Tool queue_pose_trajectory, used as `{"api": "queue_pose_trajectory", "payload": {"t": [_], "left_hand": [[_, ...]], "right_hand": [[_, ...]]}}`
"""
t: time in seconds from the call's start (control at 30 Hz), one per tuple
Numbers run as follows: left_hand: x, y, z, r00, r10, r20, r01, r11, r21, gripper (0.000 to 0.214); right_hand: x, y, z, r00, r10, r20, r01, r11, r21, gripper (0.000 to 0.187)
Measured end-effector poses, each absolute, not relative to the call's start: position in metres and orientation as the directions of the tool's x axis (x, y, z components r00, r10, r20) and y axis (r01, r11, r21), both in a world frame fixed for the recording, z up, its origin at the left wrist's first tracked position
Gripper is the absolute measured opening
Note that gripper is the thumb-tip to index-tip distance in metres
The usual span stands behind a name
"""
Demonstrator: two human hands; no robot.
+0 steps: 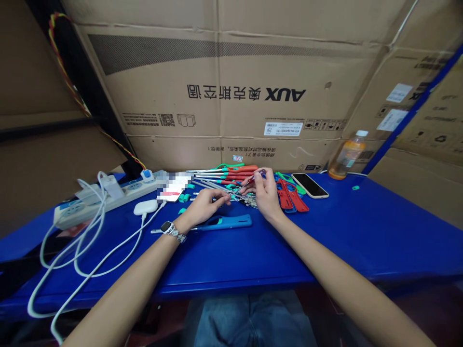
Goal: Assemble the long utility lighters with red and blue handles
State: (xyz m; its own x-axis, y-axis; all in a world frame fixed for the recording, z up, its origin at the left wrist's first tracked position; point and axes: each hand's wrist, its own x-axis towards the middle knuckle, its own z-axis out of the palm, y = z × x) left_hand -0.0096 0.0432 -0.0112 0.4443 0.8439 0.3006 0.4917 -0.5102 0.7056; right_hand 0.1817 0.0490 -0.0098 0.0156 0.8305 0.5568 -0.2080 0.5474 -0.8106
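My right hand (266,193) grips a screwdriver (261,173) with a dark red handle, its thin shaft slanting down to the left. Beside it, my left hand (207,208) wears a wristwatch (172,230) and has its fingers pinched at the edge of a pile of parts; whatever they hold is too small to make out. A blue long-necked lighter (231,221) lies just in front of the left hand. Behind both hands, several red lighters (241,175) with metal tubes are stacked. Red casing halves (289,196) lie right of my right hand, and small green pieces (185,198) lie left.
A phone (310,185) and an orange drink bottle (347,155) stand to the right on the blue table (347,231). On the left are a power strip (108,197), a white charging case (145,207) and looping white cables (94,231). A cardboard wall (231,62) closes the back.
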Motion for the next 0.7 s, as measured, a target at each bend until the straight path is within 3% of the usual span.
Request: {"api": "queue_pose_trajectory", "payload": {"t": [0.27,0.7], "left_hand": [[-0.006,0.037,-0.007,0.428,0.85,0.305,0.514,-0.507,0.692,0.033],[0.022,0.02,-0.011,0.543,0.813,0.21,0.352,-0.447,0.822,0.028]], "right_hand": [[0.18,0.048,-0.008,0.012,0.839,0.543,-0.217,0.533,-0.818,0.037],[0.192,0.036,0.001,0.101,0.81,0.578,-0.14,0.586,-0.798,0.035]]}}
